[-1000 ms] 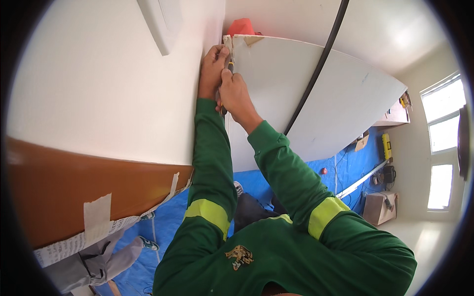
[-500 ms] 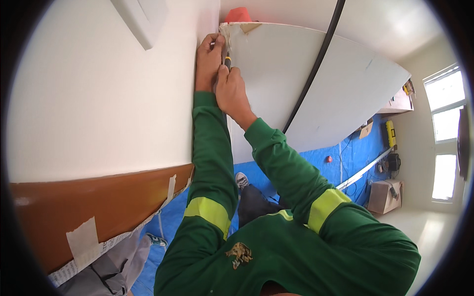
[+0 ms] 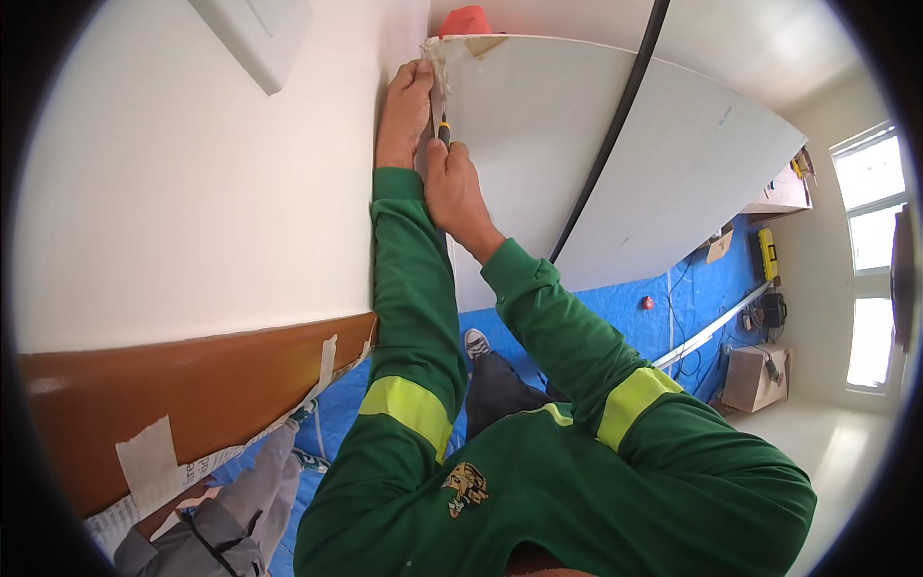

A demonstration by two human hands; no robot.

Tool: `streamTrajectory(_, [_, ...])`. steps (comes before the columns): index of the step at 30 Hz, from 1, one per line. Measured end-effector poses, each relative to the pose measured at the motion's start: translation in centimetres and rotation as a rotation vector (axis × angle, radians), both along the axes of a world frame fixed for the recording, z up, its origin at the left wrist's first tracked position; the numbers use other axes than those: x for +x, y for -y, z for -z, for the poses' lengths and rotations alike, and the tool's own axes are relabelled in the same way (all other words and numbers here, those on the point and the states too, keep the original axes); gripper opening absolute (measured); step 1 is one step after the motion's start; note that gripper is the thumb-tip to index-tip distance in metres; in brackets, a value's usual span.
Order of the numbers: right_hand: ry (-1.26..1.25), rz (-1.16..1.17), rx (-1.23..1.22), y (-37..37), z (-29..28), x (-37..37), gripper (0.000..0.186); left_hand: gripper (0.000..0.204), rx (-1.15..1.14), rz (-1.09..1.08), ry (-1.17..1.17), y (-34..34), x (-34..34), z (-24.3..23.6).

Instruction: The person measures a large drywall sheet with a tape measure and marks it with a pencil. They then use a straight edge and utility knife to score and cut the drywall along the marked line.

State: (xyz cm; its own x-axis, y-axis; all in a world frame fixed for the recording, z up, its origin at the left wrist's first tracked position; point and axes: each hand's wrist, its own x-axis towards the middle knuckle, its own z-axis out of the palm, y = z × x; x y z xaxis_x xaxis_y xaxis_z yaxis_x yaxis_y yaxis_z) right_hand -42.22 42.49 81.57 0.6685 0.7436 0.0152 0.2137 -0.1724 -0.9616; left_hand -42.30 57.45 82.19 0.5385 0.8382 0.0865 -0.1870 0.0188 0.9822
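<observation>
In my right hand [image 3: 456, 192] is a screwdriver [image 3: 444, 132] with a black handle and a yellow band. Its thin shaft points up along the left edge of a large pale grey panel [image 3: 538, 125], close to the white wall [image 3: 212, 192]. The panel's upper left corner is chipped, with bare tan material showing. Against that edge, just above the right hand, lies my left hand [image 3: 408, 111], its fingers bent together near the corner. What they pinch, if anything, is hidden.
A black pole [image 3: 615, 125] crosses the panel. Something red [image 3: 464, 20] shows behind its top. Brown trim [image 3: 212, 389] with masking tape runs along the wall. Another person in grey [image 3: 226, 519] is at lower left. Blue sheeting [image 3: 615, 327] covers the floor; a cardboard box [image 3: 756, 377] and cables lie right.
My right hand and the screwdriver have shifted slightly down along the panel edge. The left hand's fingers have changed position a little near the corner. The other person has moved farther into view.
</observation>
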Motion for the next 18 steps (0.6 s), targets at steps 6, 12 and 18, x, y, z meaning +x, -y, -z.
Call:
streamTrajectory(6, [0.014,0.007,0.000,-0.5,3.6,0.2,0.058,0.035,0.060,-0.027,-0.031,0.0,0.2,-0.1])
streamTrajectory(12, [0.035,-0.043,-0.062,3.2,7.0,-0.6,0.053,0.037,0.002,0.022,0.039,-0.1,0.5,-0.1])
streamTrajectory(18, [0.137,-0.086,0.118,2.4,2.3,2.1,0.043,0.035,0.059,-0.032,0.123,0.6,0.4,-0.7])
